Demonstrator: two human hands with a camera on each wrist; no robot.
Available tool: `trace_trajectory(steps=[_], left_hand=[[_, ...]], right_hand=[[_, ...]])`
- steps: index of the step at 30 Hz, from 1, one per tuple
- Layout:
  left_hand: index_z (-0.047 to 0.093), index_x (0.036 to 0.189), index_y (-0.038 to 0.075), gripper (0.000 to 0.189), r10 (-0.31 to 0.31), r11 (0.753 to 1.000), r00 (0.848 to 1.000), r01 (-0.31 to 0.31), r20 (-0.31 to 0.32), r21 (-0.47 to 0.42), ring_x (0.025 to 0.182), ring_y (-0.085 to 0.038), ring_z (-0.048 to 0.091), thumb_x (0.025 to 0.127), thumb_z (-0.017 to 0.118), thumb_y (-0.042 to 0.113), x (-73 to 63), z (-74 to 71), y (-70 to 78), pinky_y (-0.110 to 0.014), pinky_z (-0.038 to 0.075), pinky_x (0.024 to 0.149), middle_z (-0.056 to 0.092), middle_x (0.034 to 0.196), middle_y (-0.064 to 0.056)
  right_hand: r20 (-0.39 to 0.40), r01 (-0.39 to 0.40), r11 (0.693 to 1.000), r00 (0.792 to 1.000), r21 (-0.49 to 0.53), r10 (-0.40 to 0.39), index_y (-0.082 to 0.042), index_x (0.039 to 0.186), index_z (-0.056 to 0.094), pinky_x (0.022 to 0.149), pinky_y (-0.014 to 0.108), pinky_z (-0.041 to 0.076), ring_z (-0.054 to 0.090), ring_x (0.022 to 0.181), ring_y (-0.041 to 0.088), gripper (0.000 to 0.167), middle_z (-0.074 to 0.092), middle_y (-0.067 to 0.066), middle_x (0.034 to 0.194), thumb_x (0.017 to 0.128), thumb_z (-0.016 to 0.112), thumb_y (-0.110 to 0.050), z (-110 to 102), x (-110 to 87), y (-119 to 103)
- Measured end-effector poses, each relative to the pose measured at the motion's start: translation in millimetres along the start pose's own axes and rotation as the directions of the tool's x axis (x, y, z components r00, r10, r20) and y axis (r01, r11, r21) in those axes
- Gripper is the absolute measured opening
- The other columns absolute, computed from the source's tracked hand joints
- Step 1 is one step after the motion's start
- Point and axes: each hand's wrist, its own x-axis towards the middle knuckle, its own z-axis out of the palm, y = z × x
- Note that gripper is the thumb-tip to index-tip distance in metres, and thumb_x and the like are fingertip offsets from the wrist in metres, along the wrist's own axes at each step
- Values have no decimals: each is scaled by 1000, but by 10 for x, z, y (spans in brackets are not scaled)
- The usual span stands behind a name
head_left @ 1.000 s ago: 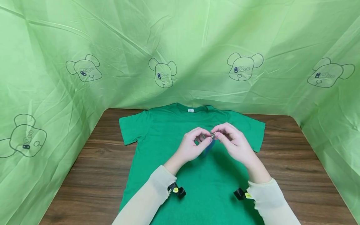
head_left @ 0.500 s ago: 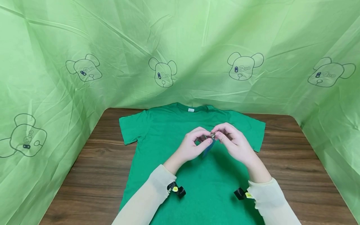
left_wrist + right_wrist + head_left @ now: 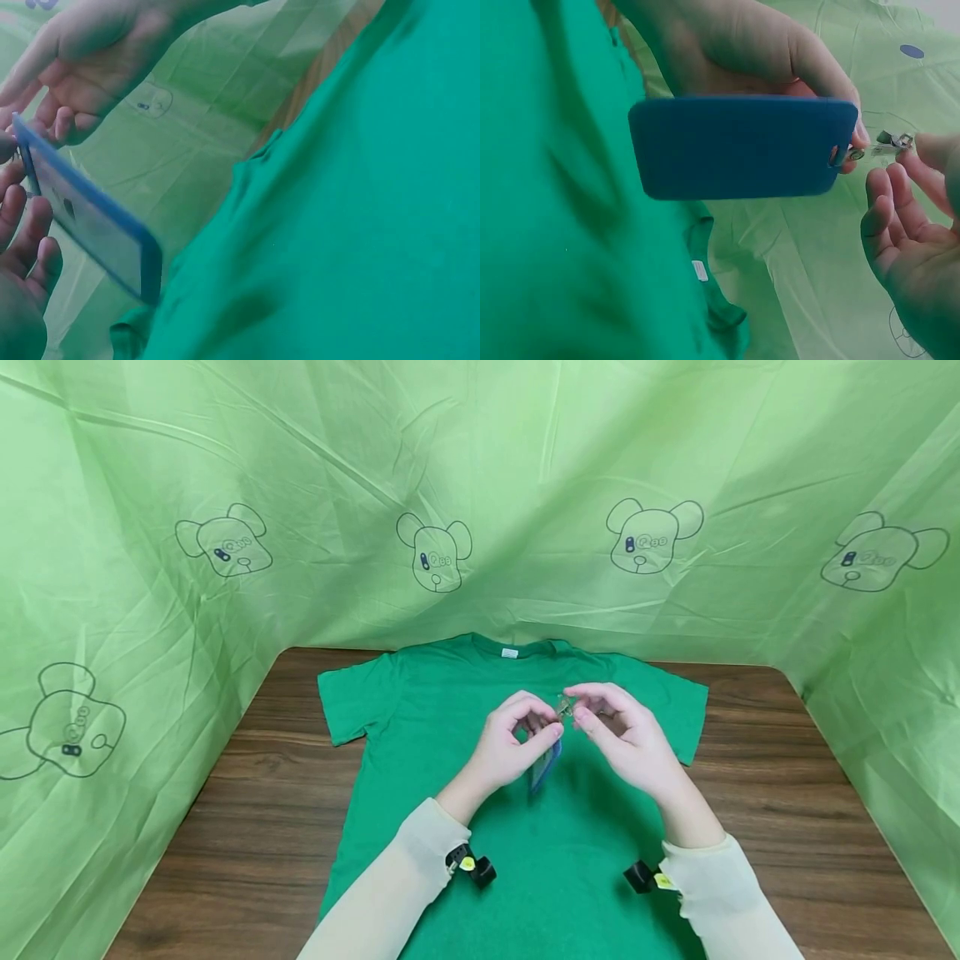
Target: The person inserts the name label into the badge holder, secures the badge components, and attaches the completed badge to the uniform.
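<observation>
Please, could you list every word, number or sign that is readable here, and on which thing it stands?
"Q" apparently, then unclear round characters: animal-head drawings on the green curtain.
White neck label of the T-shirt: too small.
Yellow stickers by the wrist cameras: too small.
Dark mark in the blue holder: too blurred.

Blue badge holder (image 3: pixel 735 146) hangs tilted — metal clip (image 3: pixel 896 140) attached.

A booth-like workspace, its wood-grain table (image 3: pixel 247 827) enclosed by printed green cloth (image 3: pixel 517 452).
</observation>
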Motion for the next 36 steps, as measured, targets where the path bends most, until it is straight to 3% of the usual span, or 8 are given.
trace_trajectory(steps=[7, 12, 19, 26, 32, 36], left_hand=[[77, 104, 9, 5, -14, 999, 998, 17, -56, 47, 84, -18, 58, 100, 80, 9, 5, -4, 3, -27, 53, 71, 62, 99, -4], [78, 103, 11, 3, -6, 996, 998, 12, -66, 89, 84, -17, 57, 101, 80, 10, 9, -4, -1, -29, 51, 71, 62, 97, -2], [77, 100, 12, 6, 36, 992, 998, -29, -59, 124, 81, -16, 56, 99, 82, 9, 11, -3, 20, -31, 51, 69, 62, 94, -2], [76, 100, 11, 6, 52, 991, 997, -46, -49, 127, 80, -15, 56, 99, 82, 8, 13, 2, 9, -29, 51, 69, 61, 93, -1], [77, 100, 12, 6, 53, 991, 998, -48, -38, 127, 80, -16, 55, 100, 81, 9, 6, 11, 17, -31, 51, 68, 61, 93, -2], [76, 100, 12, 6, 45, 990, 999, -41, -28, 134, 81, -15, 55, 100, 82, 10, 5, 15, 27, -28, 51, 69, 61, 94, 0]], right_hand=[[-36, -36, 999, 999, -24, 35, -7, 127, 74, 82, 23, 61, 73, 100, 14, 25, 77, 7, 111, 103, 73, 2, 11, 12, -18], [-78, 31, 989, 996, -141, -43, -9, 118, 78, 84, 21, 60, 74, 98, 11, 24, 80, 2, 109, 99, 77, 4, 12, 14, -4], [-119, 145, 918, 972, -369, -202, -12, 111, 83, 79, 14, 54, 71, 90, 8, 28, 80, -2, 105, 92, 83, 8, 24, 22, 15], [-81, 190, 886, 966, -422, -246, -10, 112, 82, 82, 13, 53, 69, 91, 13, 27, 79, 0, 107, 91, 85, 6, 9, 28, -11], [-28, 235, 838, 958, -492, -286, -6, 114, 79, 90, 15, 53, 72, 97, 19, 25, 77, 5, 109, 92, 83, 6, 8, 26, 16], [-22, 238, 829, 957, -506, -289, -5, 113, 78, 91, 15, 53, 72, 96, 20, 11, 77, 6, 108, 104, 76, -12, 7, 21, 40]])
